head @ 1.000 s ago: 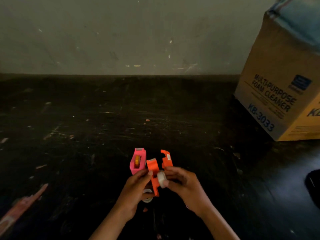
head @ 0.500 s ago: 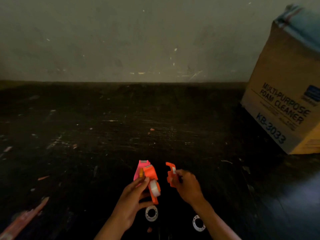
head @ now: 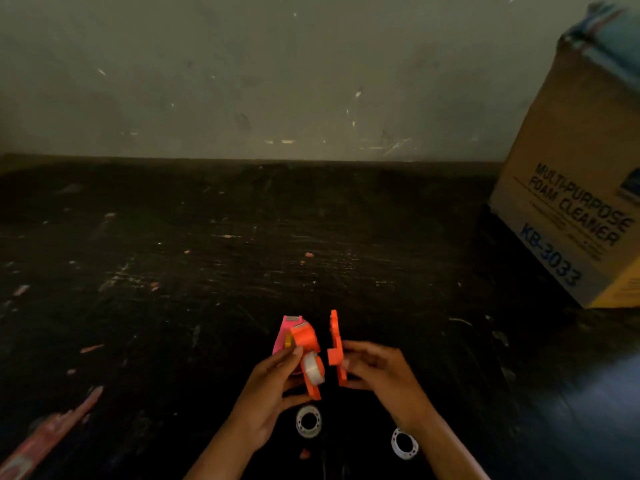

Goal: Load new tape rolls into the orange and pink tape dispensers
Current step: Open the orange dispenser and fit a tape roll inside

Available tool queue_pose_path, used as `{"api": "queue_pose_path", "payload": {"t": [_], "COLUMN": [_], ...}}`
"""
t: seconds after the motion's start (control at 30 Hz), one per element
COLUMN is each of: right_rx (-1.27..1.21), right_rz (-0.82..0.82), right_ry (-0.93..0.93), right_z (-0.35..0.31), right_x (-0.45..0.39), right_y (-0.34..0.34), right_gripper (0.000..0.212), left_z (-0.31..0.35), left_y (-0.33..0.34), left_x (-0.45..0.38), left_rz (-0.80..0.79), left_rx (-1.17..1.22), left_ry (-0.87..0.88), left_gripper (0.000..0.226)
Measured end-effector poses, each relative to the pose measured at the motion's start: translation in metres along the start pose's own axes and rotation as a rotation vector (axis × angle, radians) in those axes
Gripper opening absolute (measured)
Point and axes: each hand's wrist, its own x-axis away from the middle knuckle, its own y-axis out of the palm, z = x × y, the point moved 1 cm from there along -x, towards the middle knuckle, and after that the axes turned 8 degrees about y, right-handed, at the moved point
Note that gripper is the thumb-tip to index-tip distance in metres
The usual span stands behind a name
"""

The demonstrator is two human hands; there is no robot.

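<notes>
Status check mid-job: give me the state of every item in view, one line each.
Orange dispenser body: open, roll seated, in left hand.
Orange cover: detached, in right hand.
Pink dispenser: standing behind.
Two tape rings: lying flat.
Cardboard box: closed.

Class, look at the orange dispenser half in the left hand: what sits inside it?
A white tape roll sits in the orange dispenser half. The left hand covers its back; the hub underneath is hidden.

"MULTI-PURPOSE FOAM CLEANER", "KB-3033" on cardboard box (head: 575,188)
</notes>
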Motion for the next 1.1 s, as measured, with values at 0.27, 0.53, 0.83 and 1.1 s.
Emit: {"api": "queue_pose_path", "payload": {"t": [0.27, 0.53, 0.83, 1.1], "right_rx": [-0.068, 0.169, 0.201, 0.008], "right_rz": [-0.019, 0.009, 0.027, 0.057], "right_ry": [0.011, -0.079, -0.175, -0.244], "right_z": [0.003, -0.005, -0.001, -0.003], "right_x": [0.022, 0.028, 0.030, 0.024], "right_y": [0.004, 0.004, 0.011, 0.018], "right_gripper": [0.033, 0.023, 0.020, 0.018], "left_z": [0.002, 0.008, 0.014, 0.012], "left_y": [0.002, 0.005, 0.011, 0.026], "left_x": [0.002, 0.005, 0.010, 0.000], "left_rz": [-0.128, -0.125, -0.165, -0.128], "left_rx": [-0.064, -0.169, -0.267, -0.118], "left_ry": [-0.015, 0.113, 0.202, 0.192], "left_gripper": [0.028, 0.015, 0.019, 0.041]}}
